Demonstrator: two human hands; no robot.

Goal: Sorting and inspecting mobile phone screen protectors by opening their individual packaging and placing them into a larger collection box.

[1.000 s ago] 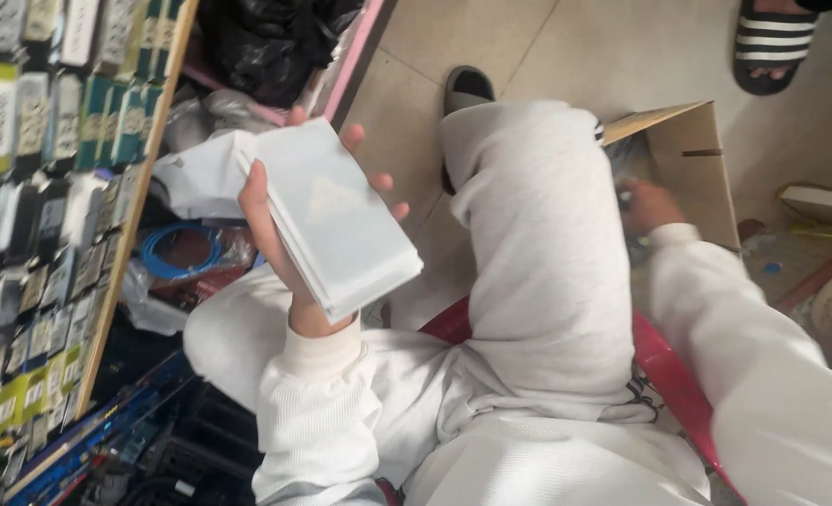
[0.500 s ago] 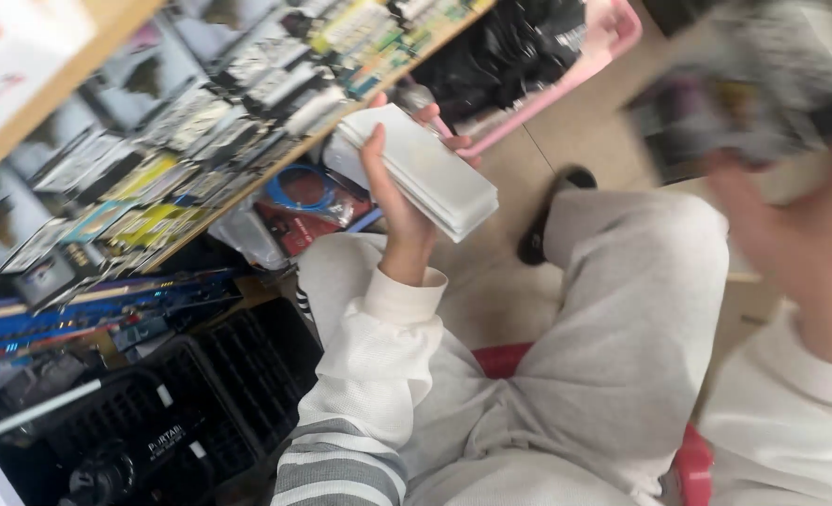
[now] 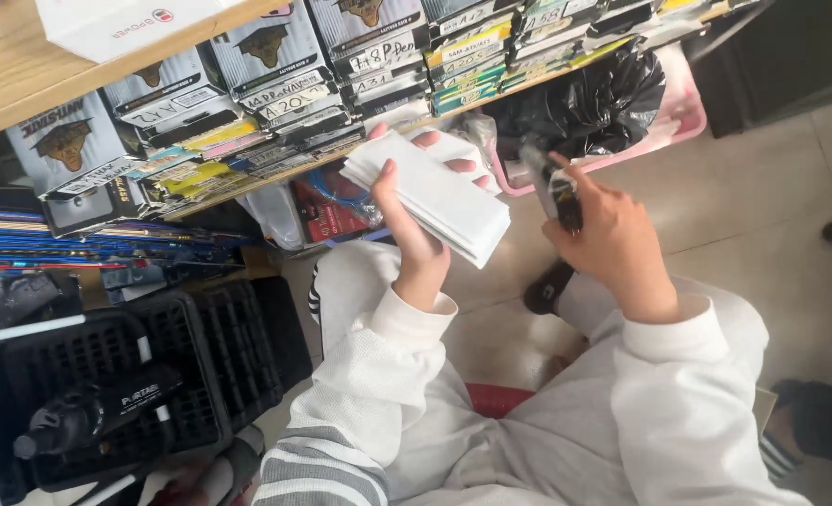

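Below the lower edge of the wooden shelf (image 3: 22, 66), seen from the head camera, the left hand (image 3: 414, 230) is wrapped around a stack of flat white packets (image 3: 435, 192) — thumb pressed on the top face, fingertips curling over the far side, so the hand is closed on the stack rather than spread. The stack's long axis runs from upper left, near the shelf edge, down to the lower right, and its near corner points toward the right hand (image 3: 613, 244). That hand is curled shut on a small dark packet (image 3: 557, 192) in shiny wrap, held roughly upright and blurred, well short of touching the white stack. Both sleeves are white; the person sits low over a pale tiled floor (image 3: 772, 178). Rows of packaged phone accessories (image 3: 275, 84) lean along the shelf, a black bag sits in a pink basket (image 3: 683, 117) at the shelf's right end, and a black plastic crate (image 3: 200, 365) stands at lower left.
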